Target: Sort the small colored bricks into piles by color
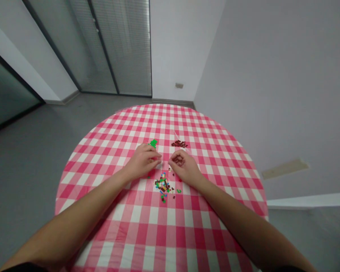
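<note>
My left hand [144,160] rests over the middle of the table, fingers loosely bent, with a small gap between thumb and fingertips. I see nothing held in that gap. Just beyond it lies a small green pile of pieces [153,143]. My right hand [185,167] faces it, its fingers curled in and the thumb close to the fingertips; what they hold, if anything, is too small to make out. Past the right hand is a pile of dark brown pieces [179,144]. Between my forearms lies a mixed heap of tiny toy bricks [163,184] in several colours.
The round table wears a red-and-white checked cloth [147,232]. A few loose green pieces [178,191] lie right of the mixed heap. Beyond the table stand glass doors with blinds [124,49] and a white wall [272,87] on the right.
</note>
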### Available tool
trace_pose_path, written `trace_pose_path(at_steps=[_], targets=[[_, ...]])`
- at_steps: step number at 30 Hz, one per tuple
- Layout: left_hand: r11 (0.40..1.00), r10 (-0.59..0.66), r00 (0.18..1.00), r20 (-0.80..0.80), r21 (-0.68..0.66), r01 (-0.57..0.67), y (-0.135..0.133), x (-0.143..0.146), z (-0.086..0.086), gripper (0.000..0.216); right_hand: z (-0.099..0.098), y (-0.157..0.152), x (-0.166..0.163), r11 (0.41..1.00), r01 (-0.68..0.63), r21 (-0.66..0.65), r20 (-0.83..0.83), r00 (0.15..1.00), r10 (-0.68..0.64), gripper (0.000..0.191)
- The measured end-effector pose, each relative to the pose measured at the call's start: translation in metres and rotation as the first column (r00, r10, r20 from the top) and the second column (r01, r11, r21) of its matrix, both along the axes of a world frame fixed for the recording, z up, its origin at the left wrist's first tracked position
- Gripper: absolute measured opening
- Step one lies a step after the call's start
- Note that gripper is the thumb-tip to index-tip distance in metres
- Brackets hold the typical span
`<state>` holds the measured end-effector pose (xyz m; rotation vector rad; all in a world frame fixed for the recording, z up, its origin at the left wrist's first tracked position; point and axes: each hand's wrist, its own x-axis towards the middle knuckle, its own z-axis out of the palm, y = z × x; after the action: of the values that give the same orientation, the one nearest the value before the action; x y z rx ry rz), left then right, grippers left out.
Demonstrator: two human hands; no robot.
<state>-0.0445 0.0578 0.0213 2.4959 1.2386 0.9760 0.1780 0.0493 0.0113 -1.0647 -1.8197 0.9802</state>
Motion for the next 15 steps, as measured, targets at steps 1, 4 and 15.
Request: trace_pose_path(at_steps=[1, 4, 15], targets=[[0.998, -0.056, 0.998, 0.007, 0.012, 0.056, -0.004, 0.004, 0.002, 0.014, -0.003, 0.001, 0.0, 0.999, -0.002, -0.037, -0.042, 0.999, 0.0, 0.013], [0.994, -0.111, 0.994, -0.006, 0.016, 0.111, -0.013, 0.012, 0.007, 0.015, -0.01, 0.004, 0.0, 0.988, -0.045, -0.145, -0.102, 0.994, 0.031, 0.019], [0.998, -0.039, 0.999, -0.018, 0.042, 0.04, -0.015, 0.009, 0.012, 0.016, 0.006, 0.002, 0.004, 0.995, -0.097, -0.038, 0.069, 0.993, 0.099, 0.007]])
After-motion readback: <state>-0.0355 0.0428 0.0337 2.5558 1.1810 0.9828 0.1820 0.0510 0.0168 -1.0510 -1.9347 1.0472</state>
